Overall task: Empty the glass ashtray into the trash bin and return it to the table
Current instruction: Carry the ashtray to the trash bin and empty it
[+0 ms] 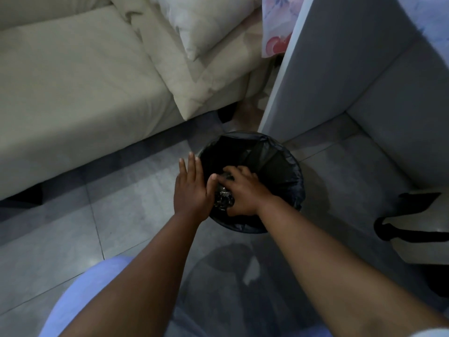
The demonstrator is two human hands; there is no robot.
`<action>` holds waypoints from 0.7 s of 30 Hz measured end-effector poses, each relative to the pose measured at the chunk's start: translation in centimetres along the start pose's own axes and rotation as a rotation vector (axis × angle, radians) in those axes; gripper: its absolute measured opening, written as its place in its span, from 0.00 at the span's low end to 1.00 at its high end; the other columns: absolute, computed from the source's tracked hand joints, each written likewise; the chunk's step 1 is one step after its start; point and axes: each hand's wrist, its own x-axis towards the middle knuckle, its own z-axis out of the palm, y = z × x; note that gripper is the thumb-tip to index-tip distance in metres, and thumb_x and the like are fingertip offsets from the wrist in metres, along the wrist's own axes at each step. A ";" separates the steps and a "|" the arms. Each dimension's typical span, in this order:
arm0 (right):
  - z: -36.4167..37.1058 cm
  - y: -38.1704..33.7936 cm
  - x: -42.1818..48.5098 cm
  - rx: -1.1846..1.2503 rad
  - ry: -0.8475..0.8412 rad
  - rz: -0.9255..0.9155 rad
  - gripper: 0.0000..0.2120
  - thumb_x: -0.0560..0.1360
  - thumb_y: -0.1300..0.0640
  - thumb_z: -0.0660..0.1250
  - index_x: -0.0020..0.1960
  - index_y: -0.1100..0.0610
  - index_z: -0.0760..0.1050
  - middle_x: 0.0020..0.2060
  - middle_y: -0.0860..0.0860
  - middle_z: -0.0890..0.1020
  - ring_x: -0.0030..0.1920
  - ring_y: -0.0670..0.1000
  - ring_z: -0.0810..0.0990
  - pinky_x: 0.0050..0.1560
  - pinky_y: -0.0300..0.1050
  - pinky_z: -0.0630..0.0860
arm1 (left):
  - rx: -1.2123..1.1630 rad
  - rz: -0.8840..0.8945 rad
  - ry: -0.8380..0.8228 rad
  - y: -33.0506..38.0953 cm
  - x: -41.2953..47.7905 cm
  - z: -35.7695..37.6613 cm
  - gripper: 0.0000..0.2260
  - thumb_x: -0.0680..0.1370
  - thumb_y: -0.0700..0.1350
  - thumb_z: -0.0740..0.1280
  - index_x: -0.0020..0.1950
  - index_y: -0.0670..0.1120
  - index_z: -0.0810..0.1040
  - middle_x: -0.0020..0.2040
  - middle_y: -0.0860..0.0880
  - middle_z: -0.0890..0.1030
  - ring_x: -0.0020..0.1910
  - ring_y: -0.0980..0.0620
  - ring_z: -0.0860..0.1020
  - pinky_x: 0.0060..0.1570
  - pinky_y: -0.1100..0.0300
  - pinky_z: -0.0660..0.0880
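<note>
Nearest the camera, a pale lilac garment (80,295) is showing at the lower left, and two bare forearms are reaching out from it toward the trash bin (286,171), converging as they go. The left forearm is running up from the bottom centre; the right one is coming in from the lower right corner at a shallower angle.

Over the near half of the trash bin, the right hand (245,192) is turned palm down with its fingers curled around the glass ashtray (222,198), clamping it from above; the ashtray is sitting inside the bin's mouth, between the two hands, and only a dark glinting patch of it is showing, so how far it is tipped cannot be told. The left hand (192,188) is lying flat and open at the bin's left rim, fingers straight and together, pointing away from the person, with its thumb stretching right to touch the ashtray's edge. It is not gripping anything.

The trash bin is round, lined with a black bag (274,152), and standing on the grey tiled floor (121,190).

Right of the bin, a black strap (398,229) is lying on a pale surface. Beyond the bin, a cream sofa (73,93) is spreading to the left with a loose cushion (204,69), and a grey upholstered piece (352,69) is rising to the right.
</note>
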 end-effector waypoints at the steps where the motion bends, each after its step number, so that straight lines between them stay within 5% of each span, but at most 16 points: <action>1: 0.1 0.1 0.0 0.004 -0.007 -0.014 0.47 0.61 0.42 0.73 0.75 0.43 0.55 0.75 0.52 0.56 0.72 0.62 0.56 0.66 0.64 0.65 | 0.001 -0.004 0.002 0.1 0.0 0.1 0.31 0.80 0.62 0.44 0.78 0.47 0.45 0.81 0.49 0.43 0.79 0.48 0.38 0.77 0.46 0.51; 11: 0.9 0.1 0.1 0.084 0.024 -0.063 0.42 0.60 0.41 0.71 0.72 0.43 0.62 0.74 0.51 0.58 0.72 0.61 0.59 0.66 0.61 0.66 | 0.020 -0.013 0.000 0.2 0.1 0.4 0.32 0.79 0.63 0.44 0.79 0.48 0.45 0.81 0.49 0.42 0.79 0.47 0.38 0.78 0.45 0.47; 15: 0.4 0.4 0.2 0.147 0.066 0.060 0.45 0.60 0.41 0.73 0.74 0.43 0.60 0.75 0.51 0.58 0.73 0.60 0.58 0.67 0.62 0.66 | 0.023 -0.001 0.003 0.3 0.0 0.4 0.32 0.79 0.64 0.44 0.79 0.48 0.45 0.81 0.49 0.43 0.79 0.47 0.38 0.78 0.45 0.46; 19: 0.4 0.0 -0.2 0.061 0.003 -0.086 0.44 0.60 0.43 0.73 0.73 0.44 0.61 0.74 0.51 0.58 0.72 0.60 0.58 0.67 0.58 0.65 | 0.039 -0.013 0.001 0.1 0.1 0.5 0.33 0.79 0.64 0.42 0.78 0.48 0.44 0.81 0.49 0.42 0.79 0.47 0.37 0.78 0.43 0.45; 21: 0.6 0.7 -0.4 0.146 0.077 0.008 0.44 0.60 0.44 0.74 0.74 0.44 0.61 0.74 0.52 0.60 0.72 0.60 0.60 0.69 0.56 0.64 | 0.039 -0.006 -0.010 0.1 0.2 0.3 0.33 0.79 0.64 0.42 0.78 0.47 0.45 0.81 0.48 0.42 0.79 0.47 0.37 0.78 0.43 0.44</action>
